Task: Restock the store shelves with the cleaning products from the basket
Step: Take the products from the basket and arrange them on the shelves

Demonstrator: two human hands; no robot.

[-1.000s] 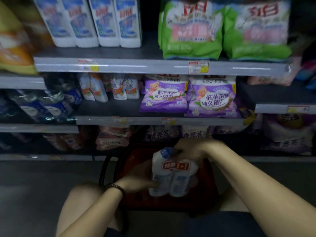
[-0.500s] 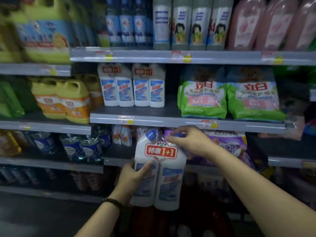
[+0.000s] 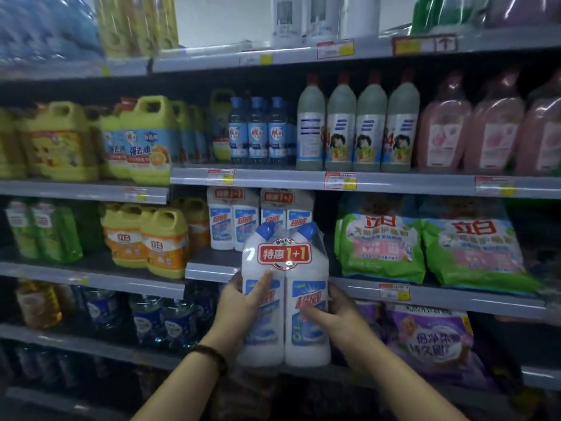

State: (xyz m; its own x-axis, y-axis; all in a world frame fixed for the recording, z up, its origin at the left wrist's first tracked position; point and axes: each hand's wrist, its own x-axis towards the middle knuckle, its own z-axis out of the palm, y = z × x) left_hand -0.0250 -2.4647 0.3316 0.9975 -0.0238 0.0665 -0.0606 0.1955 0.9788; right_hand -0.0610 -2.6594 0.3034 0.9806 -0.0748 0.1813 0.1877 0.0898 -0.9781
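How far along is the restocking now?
Done: two matching twin packs stand on the shelf. In hand: left hand and right hand grip a third twin pack upright before the shelf edge, not set down. Left: placing it; basket out of view, remaining stock unknown.

Twin-pack of bottles (image 3: 285,299) upright between both hands, before matching twin-packs (image 3: 261,217) on shelf (image 3: 212,270), bags (image 3: 382,247) right.

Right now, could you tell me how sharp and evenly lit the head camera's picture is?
Head view: the twin-pack, gripped by the left hand and right hand, is fairly sharp; the blue packs top left are smeared with blur; the shelf rails bow from wide-angle distortion; the bottom shelves sit in shadow; glare streaks the pink bottles.
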